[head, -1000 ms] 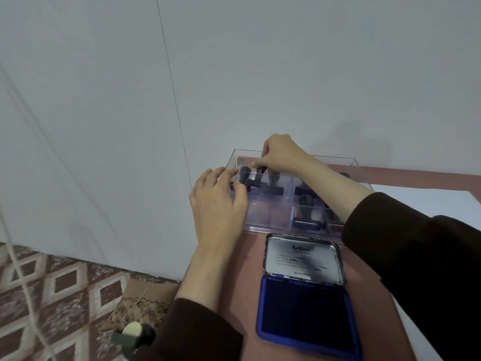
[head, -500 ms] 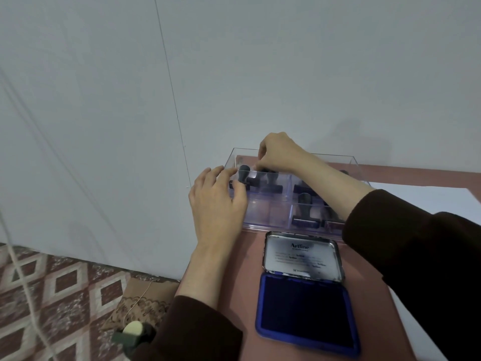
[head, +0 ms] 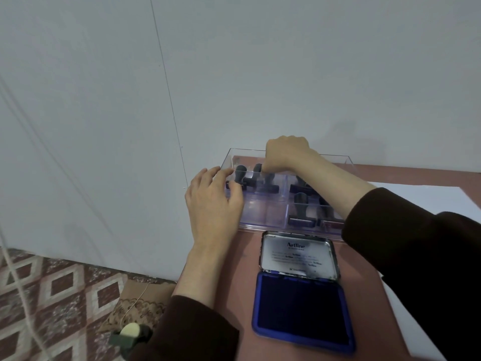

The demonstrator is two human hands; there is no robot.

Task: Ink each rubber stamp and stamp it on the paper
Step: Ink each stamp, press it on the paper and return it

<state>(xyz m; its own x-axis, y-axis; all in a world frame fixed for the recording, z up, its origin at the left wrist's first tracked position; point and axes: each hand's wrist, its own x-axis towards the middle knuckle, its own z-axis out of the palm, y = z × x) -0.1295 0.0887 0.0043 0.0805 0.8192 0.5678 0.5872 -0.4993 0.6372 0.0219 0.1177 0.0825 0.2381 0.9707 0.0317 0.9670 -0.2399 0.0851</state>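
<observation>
A clear plastic organizer box (head: 263,217) stands at the back of the reddish table and holds several dark-handled rubber stamps. My right hand (head: 285,155) reaches into its back-left compartment, fingers curled down around a stamp handle (head: 258,169) there. My left hand (head: 214,201) rests with relaxed fingers on the box's left end. Another stamp (head: 300,212) stands in the front-right compartment. In front of the box lies an open blue ink pad (head: 302,311), its lid (head: 298,256) folded back. White paper (head: 426,198) lies to the right.
The table's left edge (head: 182,269) runs beside my left forearm, with a patterned floor (head: 52,295) below. A plain wall stands just behind the box. A small greenish object (head: 130,334) sits low near my left sleeve.
My right hand has closed further onto the stamps in the back-left compartment and risen slightly. My left hand stays on the box's left end.
</observation>
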